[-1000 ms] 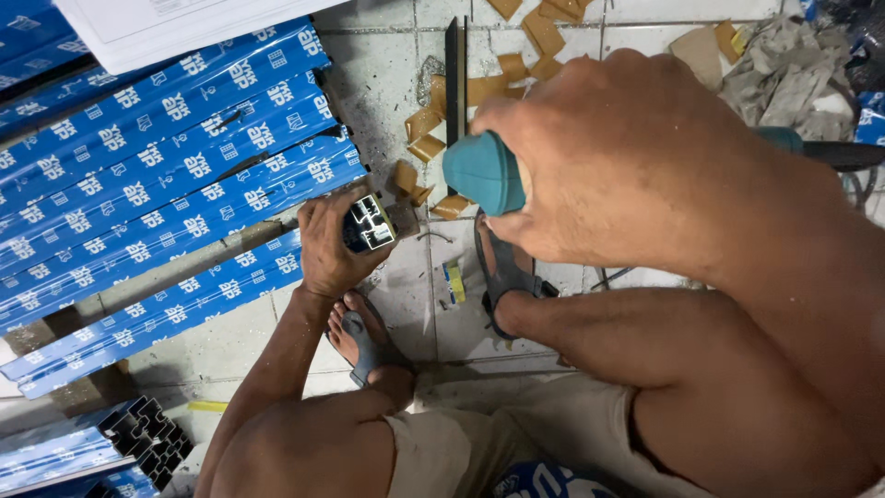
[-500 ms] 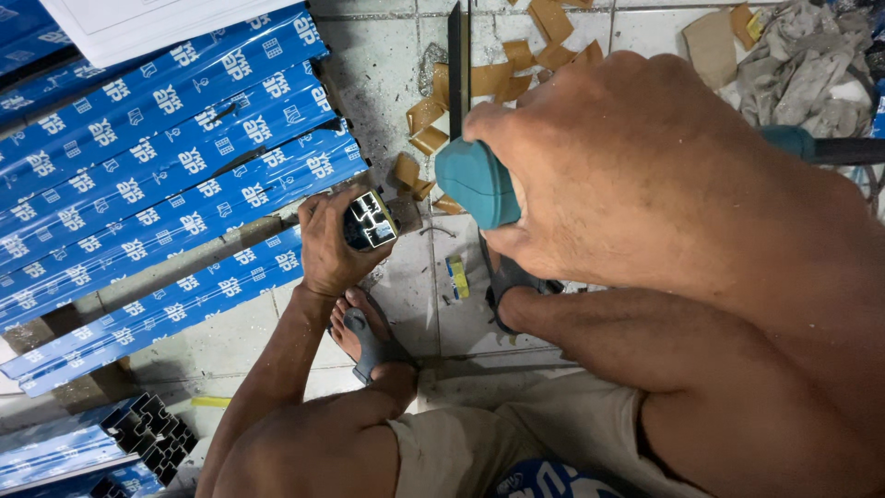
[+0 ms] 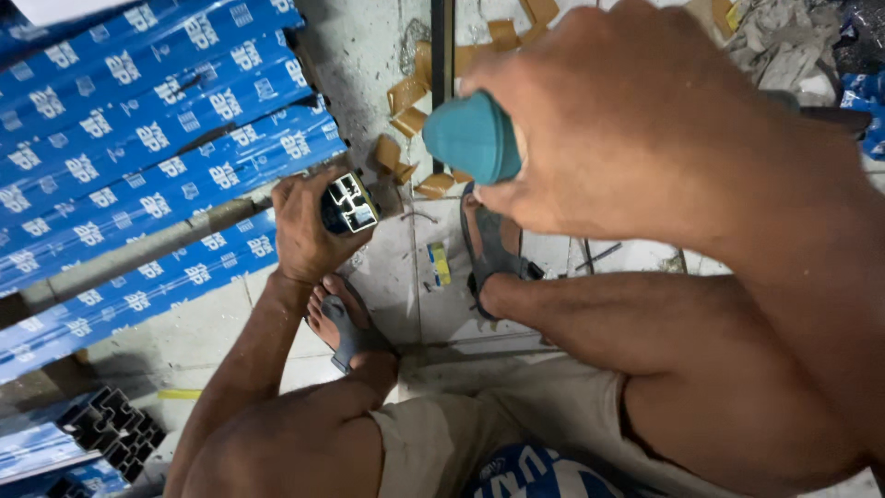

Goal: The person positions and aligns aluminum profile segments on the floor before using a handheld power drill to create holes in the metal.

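Head view: a squatting person's left hand (image 3: 309,226) grips the cut end of a metal profile (image 3: 349,204), its hollow chambered section facing up, dark with pale inner walls, just beyond the sandalled left foot (image 3: 343,325) on the floor. The right hand (image 3: 618,120) is closed round a teal-handled tool (image 3: 472,136), held near the camera. Judged from this, a slipped tool could strike the gripping fingers or bare toes; the blue-wrapped profiles (image 3: 138,148) stacked alongside could shift.
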